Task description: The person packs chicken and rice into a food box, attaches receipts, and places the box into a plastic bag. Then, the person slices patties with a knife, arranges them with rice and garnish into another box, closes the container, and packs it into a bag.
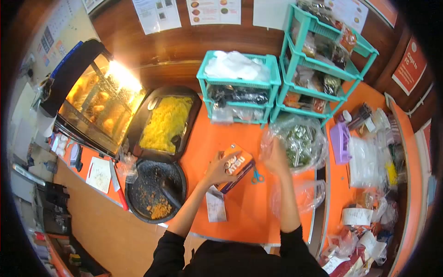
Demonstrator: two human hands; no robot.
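My left hand (pixel 220 170) is closed on the side of an orange and dark purple food box (pixel 237 164) with "ATSU" visible in its lettering. A paper slip like a receipt (pixel 216 207) lies below that hand. My right hand (pixel 275 158) is at the left edge of a clear plastic bag (pixel 318 147) holding leafy greens (pixel 300 143); its fingers are blurred and partly hidden. Between my hands lies a pair of teal scissors (pixel 257 175). Another clear plastic bag (pixel 302 196) lies below my right hand, by the forearm.
A stone mortar (pixel 134 184) with orange crumbs and a tray (pixel 194 111) of yellow rice stand left, near a lit food warmer (pixel 99 101). A red-handled knife (pixel 121 194) lies beside a white board (pixel 98 173). Teal racks (pixel 277 83) stand behind; a purple basket (pixel 340 143) is right.
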